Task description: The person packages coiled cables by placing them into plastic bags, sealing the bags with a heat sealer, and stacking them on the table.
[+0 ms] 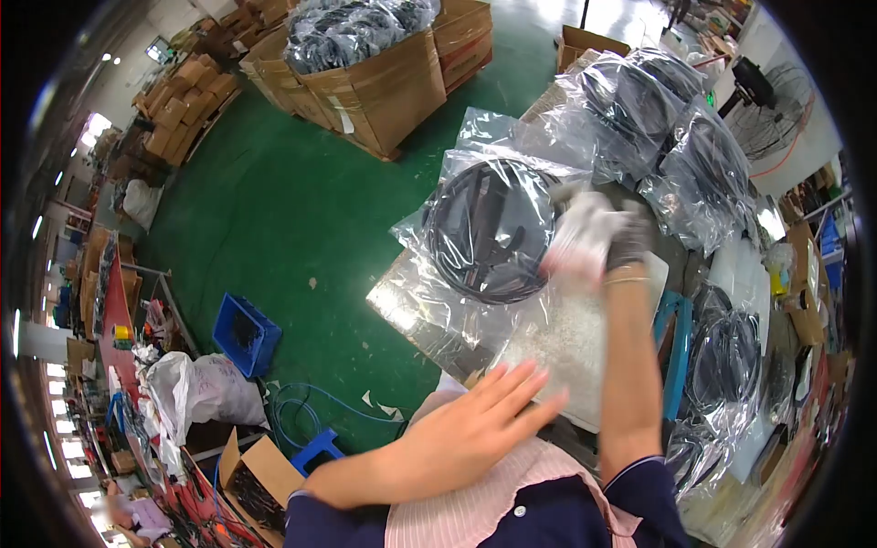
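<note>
My left hand (489, 416) is bare, palm down with its fingers stretched out, near my body above the front edge of the worktable (402, 297). It holds nothing. My right hand (589, 236), in a white, reddish and dark glove, is smeared by motion; its fingers cannot be made out. It is beside the right edge of a clear plastic bag (489, 233) on the table. Inside the bag lies a coil of black tubing or cable (516, 297) with flat black parts in its middle. Whether my right hand touches the bag is unclear.
More bagged black coils (630, 96) are piled at the back right, with others (726, 361) on the right. A large carton (375, 96) full of bagged coils stands on the green floor. Left are a blue crate (245, 336), white sack (215, 393) and open carton (260, 479). A fan (772, 100) stands right.
</note>
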Available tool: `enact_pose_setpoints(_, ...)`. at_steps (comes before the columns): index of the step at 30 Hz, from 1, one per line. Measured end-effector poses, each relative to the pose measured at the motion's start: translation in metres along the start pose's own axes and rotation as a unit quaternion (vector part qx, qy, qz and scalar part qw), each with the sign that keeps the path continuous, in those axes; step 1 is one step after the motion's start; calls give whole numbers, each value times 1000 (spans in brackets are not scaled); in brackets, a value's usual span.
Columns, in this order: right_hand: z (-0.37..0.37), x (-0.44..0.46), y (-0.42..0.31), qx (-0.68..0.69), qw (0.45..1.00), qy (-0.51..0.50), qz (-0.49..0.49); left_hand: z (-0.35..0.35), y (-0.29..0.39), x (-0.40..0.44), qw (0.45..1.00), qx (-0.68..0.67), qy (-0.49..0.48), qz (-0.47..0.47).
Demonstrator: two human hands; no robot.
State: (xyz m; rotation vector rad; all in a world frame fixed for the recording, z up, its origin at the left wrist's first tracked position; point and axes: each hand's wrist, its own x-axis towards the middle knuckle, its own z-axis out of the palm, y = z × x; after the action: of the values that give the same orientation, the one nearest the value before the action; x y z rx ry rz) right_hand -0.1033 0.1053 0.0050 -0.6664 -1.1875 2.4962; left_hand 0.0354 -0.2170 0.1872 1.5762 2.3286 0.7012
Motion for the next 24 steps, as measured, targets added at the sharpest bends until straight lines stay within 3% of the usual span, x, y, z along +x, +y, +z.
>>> enact_pose_setpoints(2, -107, 59, -53, 118, 992, -28, 14, -23, -29, -31, 985, -46, 127, -106)
enact_pose_setpoints(4, -175, 69, -83, 156, 987, -41, 16, -42, -34, -45, 935, -208, 283, -38)
enact_pose_setpoints(5, -151, 34, -89, 81, 994, 30, -66, -59, -36, -44, 891, -283, 356, 0)
enact_pose_setpoints(7, -137, 12, -83, 40, 993, 82, -78, -92, -33, -26, 834, -387, 386, 72)
enact_pose_setpoints(9, -139, 6, -76, 2, 988, 102, -116, -111, -30, 1, 821, -473, 294, 127)
enact_pose_setpoints(11, -147, -5, -72, -34, 983, 130, -123, -104, -18, 31, 758, -567, 266, 184)
enact_pose_setpoints(14, -129, -34, -73, -63, 980, 151, -112, -75, -47, 80, 693, -526, 256, 422)
enact_pose_setpoints(16, -133, -40, -72, -81, 979, 158, -104, -80, -48, 90, 723, -503, 200, 430)
enact_pose_setpoints(17, -134, -40, -74, -68, 981, 160, -86, -102, -25, 88, 767, -525, 158, 334)
enact_pose_setpoints(21, -152, -22, -72, -57, 984, 125, -117, -88, 19, 130, 708, -553, 374, 232)
enact_pose_setpoints(24, -163, -16, -66, -142, 972, 105, -158, -79, 19, 129, 756, -474, 392, 225)
